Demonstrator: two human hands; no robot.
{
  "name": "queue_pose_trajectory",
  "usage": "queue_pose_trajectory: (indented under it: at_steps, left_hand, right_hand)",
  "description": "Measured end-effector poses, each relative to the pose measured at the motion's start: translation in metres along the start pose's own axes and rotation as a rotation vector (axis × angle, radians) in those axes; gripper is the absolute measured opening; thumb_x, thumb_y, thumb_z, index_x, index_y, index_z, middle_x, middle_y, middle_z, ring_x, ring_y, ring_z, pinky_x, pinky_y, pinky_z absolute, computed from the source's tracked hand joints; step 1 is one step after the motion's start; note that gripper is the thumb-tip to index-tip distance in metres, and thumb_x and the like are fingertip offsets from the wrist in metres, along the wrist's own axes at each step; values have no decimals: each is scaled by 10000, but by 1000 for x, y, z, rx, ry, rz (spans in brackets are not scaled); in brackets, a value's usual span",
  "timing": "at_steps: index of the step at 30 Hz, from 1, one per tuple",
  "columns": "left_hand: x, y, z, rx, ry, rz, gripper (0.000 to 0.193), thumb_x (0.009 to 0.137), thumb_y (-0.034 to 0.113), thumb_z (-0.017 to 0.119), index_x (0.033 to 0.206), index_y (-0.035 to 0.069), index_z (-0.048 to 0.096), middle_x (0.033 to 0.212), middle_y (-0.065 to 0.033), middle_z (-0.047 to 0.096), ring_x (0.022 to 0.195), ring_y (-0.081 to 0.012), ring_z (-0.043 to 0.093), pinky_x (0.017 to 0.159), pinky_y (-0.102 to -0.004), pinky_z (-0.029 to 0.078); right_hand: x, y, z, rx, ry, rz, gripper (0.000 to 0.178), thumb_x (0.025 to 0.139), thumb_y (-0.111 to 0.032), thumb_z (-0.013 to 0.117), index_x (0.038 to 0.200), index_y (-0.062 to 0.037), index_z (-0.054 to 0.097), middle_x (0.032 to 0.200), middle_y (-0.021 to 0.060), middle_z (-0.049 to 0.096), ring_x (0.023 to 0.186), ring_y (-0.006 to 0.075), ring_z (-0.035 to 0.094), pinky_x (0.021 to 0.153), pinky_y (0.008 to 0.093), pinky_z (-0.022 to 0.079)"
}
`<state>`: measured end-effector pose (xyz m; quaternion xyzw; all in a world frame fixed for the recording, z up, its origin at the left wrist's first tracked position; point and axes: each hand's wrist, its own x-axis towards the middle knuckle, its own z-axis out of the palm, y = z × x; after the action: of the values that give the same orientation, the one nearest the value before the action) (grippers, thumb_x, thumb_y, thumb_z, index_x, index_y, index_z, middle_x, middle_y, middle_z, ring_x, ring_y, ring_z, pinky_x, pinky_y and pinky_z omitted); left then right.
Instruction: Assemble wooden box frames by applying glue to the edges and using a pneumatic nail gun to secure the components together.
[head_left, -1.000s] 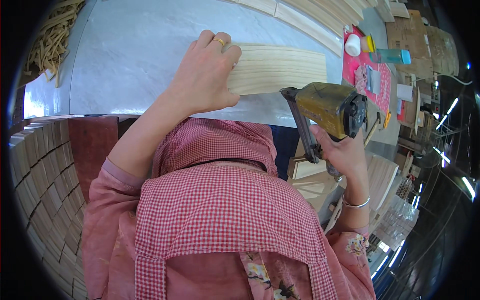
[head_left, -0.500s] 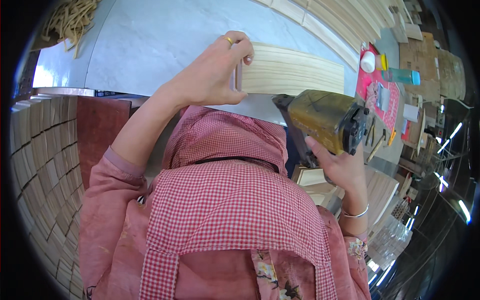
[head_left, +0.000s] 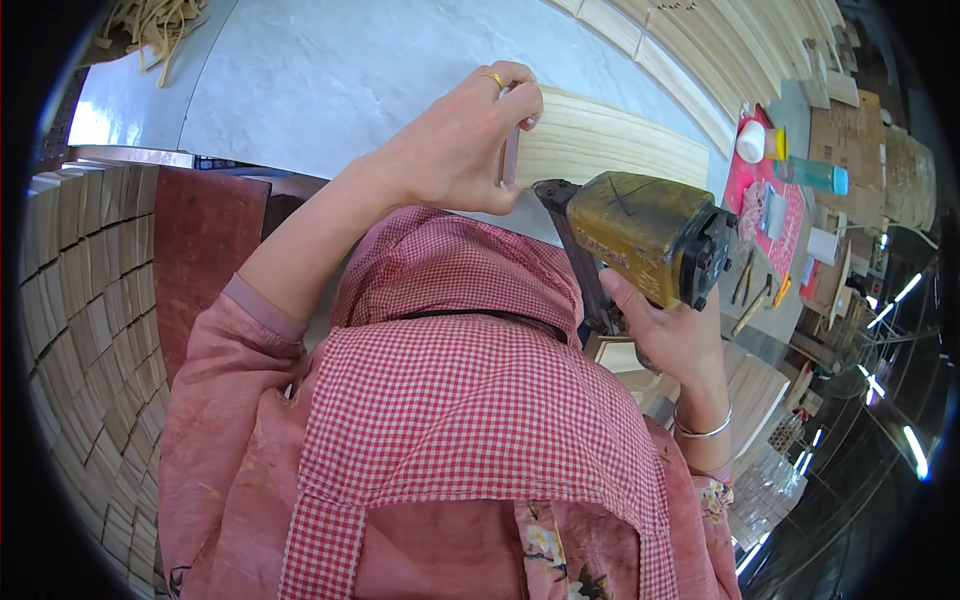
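Note:
My left hand (head_left: 465, 140) is closed on the left end of a pale wooden board (head_left: 610, 143) at the table's near edge. Between thumb and fingers shows a thin purplish-grey strip (head_left: 510, 160), pressed against the board's end. A yellow and black nail gun (head_left: 640, 235) is gripped in my right hand (head_left: 670, 330), its handle partly hidden by the fingers. The gun's black nose (head_left: 552, 193) points left, close to my left thumb and the board's near left corner. From here I cannot tell whether the nose touches the wood.
Long pale boards (head_left: 690, 50) lie along the table's far side. At right sit a white cup (head_left: 750, 142), a teal bottle (head_left: 815, 175) and pliers (head_left: 742, 277). Stacked wood blocks (head_left: 95, 300) stand at left, and yellowish strips (head_left: 160, 30) lie at the far left.
The nail gun's nose has come closer to my left hand and the board's left end. My left hand and the board appear slightly further right in the picture, as the view has shifted.

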<state>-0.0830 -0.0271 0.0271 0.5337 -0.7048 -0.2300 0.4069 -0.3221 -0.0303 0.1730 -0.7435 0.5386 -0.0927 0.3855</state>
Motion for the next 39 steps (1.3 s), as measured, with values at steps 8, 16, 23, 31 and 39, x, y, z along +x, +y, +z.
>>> queue_pose_trajectory:
  at_steps: [8,16,23,31,39]
  left_hand:
    - [-2,-2,-2,-43,7,12,620,588,100,790,1110,72,456,1383,-178,454,1205,-371,492,975,-410,474]
    - [-105,37,-34,208,165,-370,924,659,292,843,1442,38,425,1334,-206,444,1195,-361,473,1028,-425,427]
    - [-79,59,11,-287,169,-272,461,856,163,731,1268,33,571,1248,-128,548,1026,-244,567,903,-320,483]
    - [12,-68,-50,107,885,-393,263,830,139,687,1064,18,678,1077,-161,643,840,-279,600,797,-372,503]
    - [56,-92,-87,204,321,-623,384,733,188,632,1033,-39,705,963,-233,691,841,-385,628,790,-411,524]
  right_hand:
    - [-3,4,5,9,30,-30,277,796,-71,794,1015,53,679,941,144,750,758,242,721,615,306,559]
    - [-9,15,-1,19,86,-162,319,782,-75,807,1048,45,678,943,134,746,765,229,699,664,331,551]
    - [-19,40,-31,7,196,153,337,788,-72,803,1068,61,671,999,156,737,810,219,693,705,321,549]
    - [-15,50,-41,-56,176,90,379,782,-80,810,1102,62,666,1025,162,736,826,228,693,737,336,552]
    - [-13,36,-17,-12,77,31,326,780,-57,804,1059,55,677,979,144,740,798,204,693,683,303,551]
